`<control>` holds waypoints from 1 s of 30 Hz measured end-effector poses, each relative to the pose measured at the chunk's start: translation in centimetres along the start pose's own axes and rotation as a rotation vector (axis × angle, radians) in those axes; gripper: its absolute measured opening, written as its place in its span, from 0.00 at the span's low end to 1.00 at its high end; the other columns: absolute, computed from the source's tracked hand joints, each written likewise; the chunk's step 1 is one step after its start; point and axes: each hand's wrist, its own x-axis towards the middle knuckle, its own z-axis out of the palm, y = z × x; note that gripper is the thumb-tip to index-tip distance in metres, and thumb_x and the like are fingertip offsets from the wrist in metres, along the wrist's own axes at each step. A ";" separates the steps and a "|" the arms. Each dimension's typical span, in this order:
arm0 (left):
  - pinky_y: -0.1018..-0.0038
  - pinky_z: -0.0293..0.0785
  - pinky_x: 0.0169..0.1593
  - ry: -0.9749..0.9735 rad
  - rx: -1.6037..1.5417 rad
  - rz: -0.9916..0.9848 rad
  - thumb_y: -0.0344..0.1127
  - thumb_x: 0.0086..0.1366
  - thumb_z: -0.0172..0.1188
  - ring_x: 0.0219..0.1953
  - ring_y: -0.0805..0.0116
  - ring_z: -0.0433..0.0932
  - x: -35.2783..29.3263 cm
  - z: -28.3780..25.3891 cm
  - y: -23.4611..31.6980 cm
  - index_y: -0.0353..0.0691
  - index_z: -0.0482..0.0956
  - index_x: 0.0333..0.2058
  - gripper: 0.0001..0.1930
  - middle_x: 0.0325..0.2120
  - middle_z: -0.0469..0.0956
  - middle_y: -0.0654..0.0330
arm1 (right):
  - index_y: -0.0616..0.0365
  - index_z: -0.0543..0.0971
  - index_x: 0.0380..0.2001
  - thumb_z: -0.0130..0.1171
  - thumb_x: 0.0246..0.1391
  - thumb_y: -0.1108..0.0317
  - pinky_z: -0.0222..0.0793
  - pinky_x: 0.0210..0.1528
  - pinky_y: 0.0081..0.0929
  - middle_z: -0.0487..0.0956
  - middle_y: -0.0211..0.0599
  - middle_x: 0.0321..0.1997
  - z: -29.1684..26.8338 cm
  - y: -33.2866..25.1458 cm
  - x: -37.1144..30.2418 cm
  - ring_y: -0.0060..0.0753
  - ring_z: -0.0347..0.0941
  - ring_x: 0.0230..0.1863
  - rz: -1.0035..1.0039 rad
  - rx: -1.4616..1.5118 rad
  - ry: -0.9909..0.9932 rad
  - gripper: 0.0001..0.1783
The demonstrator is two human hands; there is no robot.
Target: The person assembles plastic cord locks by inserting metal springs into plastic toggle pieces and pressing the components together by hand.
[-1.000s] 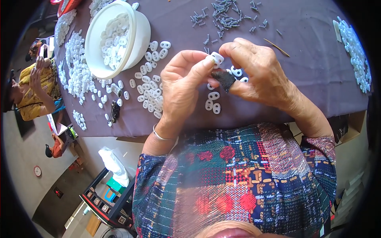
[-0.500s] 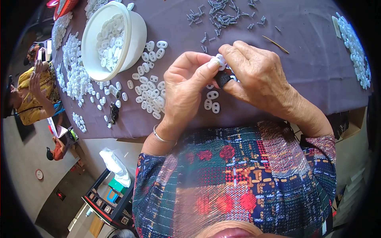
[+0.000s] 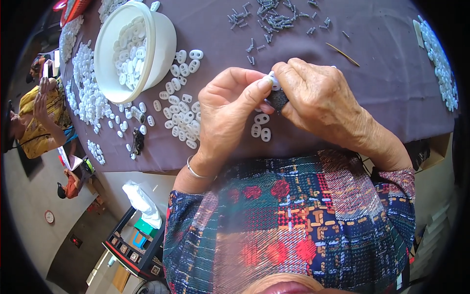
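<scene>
Above the near edge of the table, my left hand (image 3: 232,100) pinches a small white two-hole cord lock (image 3: 275,82) between thumb and fingers. My right hand (image 3: 316,93) closes on the same piece from the other side, its fingers bent over the top. A dark, rough-looking wrap (image 3: 278,100) sits at the right thumb, just under the cord lock. The right fingertips are partly hidden. Beneath the hands lie several finished-looking white cord locks (image 3: 261,119). Beside my left wrist spreads a pile of like oval pieces (image 3: 183,122).
A white tub (image 3: 164,49) holding more white pieces stands at the left, by heaps of small white parts (image 3: 88,88). Metal springs (image 3: 279,22) lie scattered at the far side. A thin brown stick (image 3: 342,54) and another white heap (image 3: 437,63) are to the right. Another person (image 3: 41,105) sits at the left.
Both hands stay together on the cord lock. The right hand has turned and lowered slightly, its fingers covering more of the piece. The view has shifted a little.
</scene>
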 end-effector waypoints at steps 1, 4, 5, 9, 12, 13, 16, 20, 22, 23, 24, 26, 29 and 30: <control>0.81 0.74 0.29 0.010 0.007 0.012 0.27 0.58 0.58 0.25 0.74 0.75 -0.1 0.1 0.0 0.30 0.74 0.33 0.06 0.28 0.77 0.57 | 0.64 0.70 0.28 0.59 0.36 0.70 0.71 0.24 0.30 0.70 0.41 0.23 0.0 0.0 0.1 0.39 0.73 0.25 -0.029 -0.030 0.003 0.14; 0.81 0.74 0.29 0.031 0.017 0.030 0.27 0.59 0.58 0.25 0.75 0.75 -0.1 0.2 -0.2 0.30 0.75 0.33 0.06 0.27 0.77 0.58 | 0.63 0.69 0.25 0.58 0.42 0.66 0.71 0.22 0.28 0.71 0.40 0.22 0.0 0.1 0.2 0.37 0.74 0.24 -0.058 -0.064 -0.010 0.12; 0.82 0.74 0.29 0.041 0.023 0.040 0.27 0.59 0.59 0.25 0.75 0.75 -0.1 0.3 -0.2 0.30 0.75 0.33 0.06 0.27 0.78 0.58 | 0.63 0.69 0.25 0.57 0.43 0.66 0.71 0.22 0.27 0.71 0.40 0.22 -0.1 0.1 0.2 0.37 0.74 0.24 -0.061 -0.070 -0.021 0.12; 0.82 0.74 0.30 0.063 0.032 0.059 0.28 0.59 0.59 0.26 0.75 0.75 -0.2 0.4 -0.4 0.30 0.75 0.33 0.06 0.27 0.78 0.58 | 0.63 0.69 0.25 0.56 0.43 0.66 0.71 0.22 0.27 0.71 0.40 0.22 0.0 0.1 0.2 0.37 0.74 0.24 -0.044 -0.082 -0.057 0.11; 0.82 0.73 0.30 0.049 0.019 0.049 0.28 0.59 0.59 0.27 0.76 0.75 -0.3 0.4 -0.6 0.31 0.75 0.33 0.06 0.28 0.78 0.58 | 0.65 0.68 0.34 0.62 0.29 0.75 0.67 0.21 0.28 0.68 0.39 0.23 0.4 0.3 -0.2 0.38 0.71 0.24 -0.033 -0.023 -0.024 0.22; 0.82 0.73 0.30 0.063 0.021 0.050 0.28 0.59 0.59 0.27 0.76 0.75 -0.3 0.5 -0.6 0.31 0.75 0.33 0.06 0.28 0.78 0.58 | 0.65 0.68 0.34 0.63 0.29 0.75 0.67 0.21 0.29 0.68 0.39 0.24 0.4 0.3 -0.2 0.38 0.70 0.24 -0.040 -0.026 -0.014 0.23; 0.82 0.73 0.30 0.088 0.020 0.062 0.28 0.59 0.59 0.28 0.76 0.75 -0.6 0.7 -0.5 0.31 0.75 0.33 0.06 0.29 0.78 0.58 | 0.66 0.68 0.35 0.63 0.29 0.75 0.67 0.22 0.29 0.68 0.39 0.24 0.4 0.2 -0.2 0.38 0.70 0.24 -0.053 -0.019 -0.008 0.24; 0.82 0.73 0.30 0.091 0.011 0.068 0.28 0.59 0.59 0.28 0.76 0.75 -0.5 0.7 -0.5 0.32 0.75 0.33 0.06 0.29 0.78 0.58 | 0.67 0.68 0.36 0.63 0.28 0.75 0.68 0.23 0.29 0.69 0.40 0.25 0.4 0.4 -0.2 0.37 0.71 0.25 -0.060 -0.014 -0.012 0.26; 0.82 0.73 0.30 0.084 0.018 0.067 0.28 0.59 0.59 0.28 0.76 0.75 -0.5 0.5 -0.7 0.32 0.75 0.33 0.06 0.29 0.78 0.59 | 0.68 0.68 0.36 0.63 0.27 0.75 0.68 0.23 0.29 0.69 0.40 0.24 0.5 0.4 -0.1 0.37 0.70 0.25 -0.068 -0.014 -0.012 0.26; 0.82 0.73 0.31 0.077 0.027 0.068 0.28 0.59 0.59 0.28 0.76 0.75 -0.5 0.5 -0.8 0.32 0.75 0.34 0.06 0.30 0.78 0.59 | 0.68 0.68 0.36 0.63 0.27 0.75 0.68 0.23 0.29 0.68 0.40 0.24 0.5 0.5 -0.1 0.37 0.70 0.25 -0.077 -0.013 -0.009 0.26; 0.82 0.73 0.31 0.077 0.027 0.065 0.28 0.59 0.59 0.28 0.76 0.75 -0.5 0.5 -0.8 0.32 0.75 0.34 0.06 0.30 0.78 0.59 | 0.68 0.68 0.36 0.63 0.27 0.75 0.68 0.23 0.29 0.68 0.40 0.24 0.5 0.5 -0.1 0.37 0.70 0.25 -0.074 -0.012 -0.011 0.26; 0.82 0.73 0.31 0.099 0.028 0.065 0.28 0.59 0.59 0.28 0.77 0.75 -0.5 0.6 -0.7 0.32 0.75 0.34 0.06 0.30 0.78 0.59 | 0.68 0.68 0.36 0.63 0.27 0.75 0.67 0.23 0.28 0.68 0.39 0.24 0.7 0.5 -0.1 0.37 0.70 0.24 -0.082 0.001 0.007 0.26; 0.82 0.73 0.31 0.105 0.029 0.076 0.27 0.59 0.59 0.29 0.77 0.75 -0.6 0.7 -0.8 0.32 0.75 0.34 0.06 0.30 0.78 0.59 | 0.69 0.68 0.36 0.63 0.27 0.75 0.67 0.23 0.28 0.68 0.39 0.24 0.6 0.4 -0.2 0.37 0.70 0.24 -0.067 0.004 -0.023 0.26; 0.82 0.73 0.31 0.107 0.028 0.074 0.27 0.59 0.59 0.29 0.77 0.75 -0.6 0.7 -0.8 0.32 0.75 0.34 0.06 0.30 0.78 0.59 | 0.69 0.68 0.36 0.63 0.27 0.75 0.67 0.23 0.28 0.68 0.39 0.24 0.6 0.4 -0.2 0.37 0.70 0.24 -0.066 0.005 -0.025 0.26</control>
